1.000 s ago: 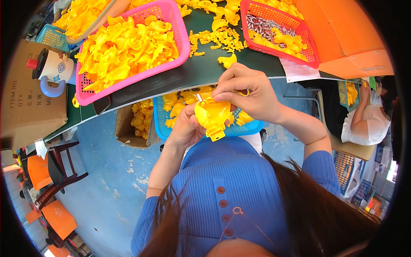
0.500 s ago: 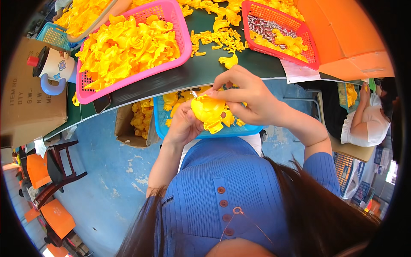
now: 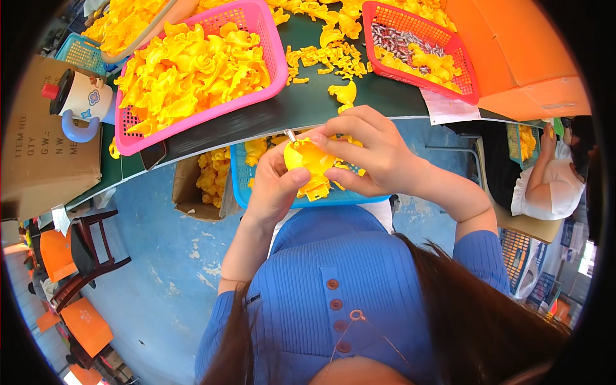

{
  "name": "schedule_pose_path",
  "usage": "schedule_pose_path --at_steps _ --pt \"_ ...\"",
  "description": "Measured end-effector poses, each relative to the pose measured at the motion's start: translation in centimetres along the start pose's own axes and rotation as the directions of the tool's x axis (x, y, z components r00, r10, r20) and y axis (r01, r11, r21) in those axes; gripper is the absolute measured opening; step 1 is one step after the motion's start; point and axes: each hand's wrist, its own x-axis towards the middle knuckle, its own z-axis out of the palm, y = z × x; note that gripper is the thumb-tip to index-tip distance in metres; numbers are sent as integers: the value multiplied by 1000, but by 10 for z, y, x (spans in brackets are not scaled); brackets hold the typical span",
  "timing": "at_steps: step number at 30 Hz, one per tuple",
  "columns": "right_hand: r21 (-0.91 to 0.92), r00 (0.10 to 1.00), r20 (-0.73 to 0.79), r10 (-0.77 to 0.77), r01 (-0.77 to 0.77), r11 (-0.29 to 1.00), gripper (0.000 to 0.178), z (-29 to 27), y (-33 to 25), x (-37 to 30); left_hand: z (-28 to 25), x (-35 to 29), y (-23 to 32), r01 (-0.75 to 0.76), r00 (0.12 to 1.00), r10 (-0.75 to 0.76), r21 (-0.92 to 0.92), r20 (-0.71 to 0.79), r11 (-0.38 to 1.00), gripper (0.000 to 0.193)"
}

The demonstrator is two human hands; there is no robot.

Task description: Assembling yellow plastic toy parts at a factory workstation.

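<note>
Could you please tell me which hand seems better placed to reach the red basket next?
Probably the right: the right hand is nearer the red basket, which stands on its side; the left hand is farther off. Both are at the yellow piece, so the right would likely need to let go first.

Both hands raised close together at near edge of counter [image 3: 308, 97]. Left hand [image 3: 271, 183] palm inward, left fingers [image 3: 277, 158] curled and partly hidden, left thumb [image 3: 296, 177] laid across front. Left forearm [image 3: 240, 247] rises steeply. Right hand [image 3: 378, 154] opposite, knuckles arched, right fingers [image 3: 351, 151] bent inward, right thumb [image 3: 351, 180] below them. Right arm bent at elbow, right forearm [image 3: 452, 187] slanting up toward left hand.
</note>
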Motion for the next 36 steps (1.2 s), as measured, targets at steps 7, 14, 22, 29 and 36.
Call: schedule_pose_path --at_steps 7,14,22,29,36 --pt "-50 999 -6 -36 35 998 35 0 3 -4 8 6 3 30 999 -23 -252 33 967 68" --pt "-89 996 -75 -53 46 995 39 3 12 -5 2 11 4 53 990 -42 -75 133 996 61" --pt "40 997 -75 -29 32 999 38 5 21 -9 8 12 -1 51 993 -45 -44 112 998 62" --pt "28 999 -50 -2 3 1000 35 2 21 -12 6 18 -8 114 969 -26 -358 244 927 57" --pt "620 902 198 383 -418 663 30 13 27 -23 9 17 -24 92 992 -53 -389 110 917 59"
